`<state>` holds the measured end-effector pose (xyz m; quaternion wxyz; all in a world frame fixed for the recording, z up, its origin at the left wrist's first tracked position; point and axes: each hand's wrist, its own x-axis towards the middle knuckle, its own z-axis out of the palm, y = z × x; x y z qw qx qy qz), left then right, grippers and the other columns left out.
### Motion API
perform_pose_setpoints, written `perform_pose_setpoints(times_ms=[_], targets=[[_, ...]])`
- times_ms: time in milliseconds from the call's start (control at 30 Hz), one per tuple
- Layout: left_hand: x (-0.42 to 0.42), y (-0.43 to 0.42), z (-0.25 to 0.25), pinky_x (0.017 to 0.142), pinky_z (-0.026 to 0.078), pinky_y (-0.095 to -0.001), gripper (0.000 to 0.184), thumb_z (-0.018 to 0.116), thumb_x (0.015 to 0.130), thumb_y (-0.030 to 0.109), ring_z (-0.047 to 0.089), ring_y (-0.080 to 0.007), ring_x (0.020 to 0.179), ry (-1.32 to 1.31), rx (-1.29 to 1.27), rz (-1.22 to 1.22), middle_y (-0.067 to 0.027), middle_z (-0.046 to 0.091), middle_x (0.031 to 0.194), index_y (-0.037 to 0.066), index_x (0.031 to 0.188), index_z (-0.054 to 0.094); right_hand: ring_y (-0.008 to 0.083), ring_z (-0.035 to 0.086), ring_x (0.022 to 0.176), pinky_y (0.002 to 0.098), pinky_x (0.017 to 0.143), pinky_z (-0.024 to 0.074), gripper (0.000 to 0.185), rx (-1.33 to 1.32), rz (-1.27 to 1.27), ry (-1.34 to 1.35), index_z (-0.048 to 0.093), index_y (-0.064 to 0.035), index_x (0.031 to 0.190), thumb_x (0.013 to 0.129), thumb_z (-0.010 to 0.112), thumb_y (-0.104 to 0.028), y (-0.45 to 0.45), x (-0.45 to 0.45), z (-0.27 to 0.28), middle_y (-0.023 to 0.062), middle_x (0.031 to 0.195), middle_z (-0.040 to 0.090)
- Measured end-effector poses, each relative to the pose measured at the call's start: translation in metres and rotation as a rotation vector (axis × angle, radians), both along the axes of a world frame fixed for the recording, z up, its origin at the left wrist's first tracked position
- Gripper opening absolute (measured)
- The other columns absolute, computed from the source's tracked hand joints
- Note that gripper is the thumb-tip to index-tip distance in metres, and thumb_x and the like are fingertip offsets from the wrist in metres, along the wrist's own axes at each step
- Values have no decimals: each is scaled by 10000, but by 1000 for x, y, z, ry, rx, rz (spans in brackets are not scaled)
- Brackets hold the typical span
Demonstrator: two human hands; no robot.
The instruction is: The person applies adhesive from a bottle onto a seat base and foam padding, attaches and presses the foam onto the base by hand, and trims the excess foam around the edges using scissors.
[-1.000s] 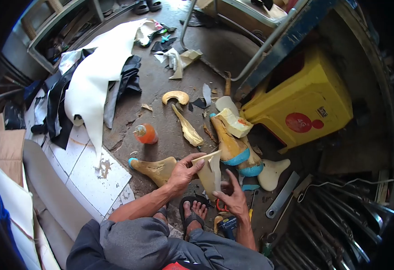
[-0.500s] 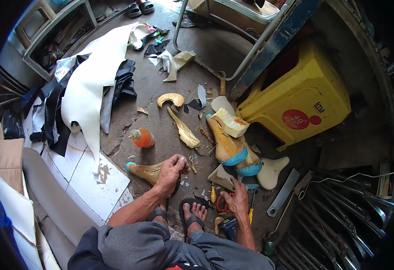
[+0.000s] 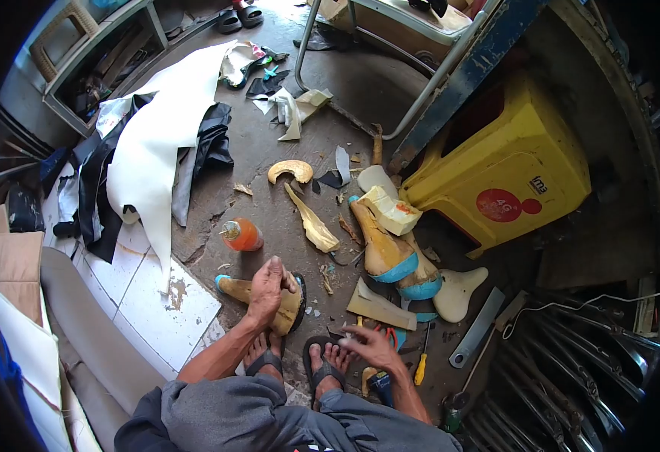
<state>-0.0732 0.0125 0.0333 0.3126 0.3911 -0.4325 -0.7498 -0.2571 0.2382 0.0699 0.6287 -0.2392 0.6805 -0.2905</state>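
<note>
My left hand (image 3: pixel 266 292) is raised over a tan, hollowed piece (image 3: pixel 235 288) with a blue tip and a dark rim. Its fingers are closed together; whatever may be in them is hidden. Above the tools between my foot and a cream wedge (image 3: pixel 381 305), my right hand (image 3: pixel 373 348) is open, fingers spread. Red handles (image 3: pixel 379 329) show just behind its fingers. A yellow-handled screwdriver (image 3: pixel 421 365) lies to its right. Under the right forearm is a dark blue object (image 3: pixel 381 383), partly covered.
An orange bottle (image 3: pixel 242 235) stands beyond my left hand. Tan pieces with blue ends (image 3: pixel 390 256) lie ahead, near a yellow stool (image 3: pixel 507 162) on its side. White sheet material (image 3: pixel 153 143) spreads at left. Metal rods (image 3: pixel 563 377) crowd the right; a metal strip (image 3: pixel 477 324) lies beside them.
My right hand has moved left and toward me, fingers spreading. My left hand has turned more upright and shifted left, uncovering more of the tan piece. The cream wedge has shifted and shows more fully.
</note>
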Motion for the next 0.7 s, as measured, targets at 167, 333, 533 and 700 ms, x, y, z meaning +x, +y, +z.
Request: perform_pose_setpoints(times_ms=[167, 333, 533, 700], targets=[[31, -15, 5, 755, 525, -411, 298, 498, 1085, 281, 656, -270, 789, -609, -555, -73, -158, 657, 869, 14, 1055, 627, 117, 689, 736, 286, 683, 561, 417, -49, 303, -139, 700, -149, 1313, 1019, 623, -435, 14, 57, -71, 15, 942, 740], [69, -17, -53, 811, 487, -486, 223, 538, 1040, 211, 637, -395, 891, -798, -968, -149, -204, 664, 949, 14, 1053, 642, 85, 672, 628, 250, 533, 545, 448, 177, 40, -275, 751, -92, 1092, 1011, 598, -506, 24, 62, -95, 24, 792, 739], [86, -13, -88, 812, 459, -519, 228, 516, 1031, 205, 619, -436, 904, -921, -937, -110, -208, 667, 951, 24, 1026, 654, 87, 631, 524, 233, 430, 503, 461, 124, -57, -263, 726, -81, 959, 1015, 584, -516, 23, 67, -83, 31, 757, 720], [81, -16, -91, 782, 469, -528, 274, 500, 1025, 253, 641, -434, 874, -1025, -877, -43, -194, 688, 918, 42, 989, 672, 100, 608, 459, 231, 418, 494, 485, 177, -116, -322, 715, -56, 931, 1005, 606, -523, 20, 63, -71, 30, 709, 701]])
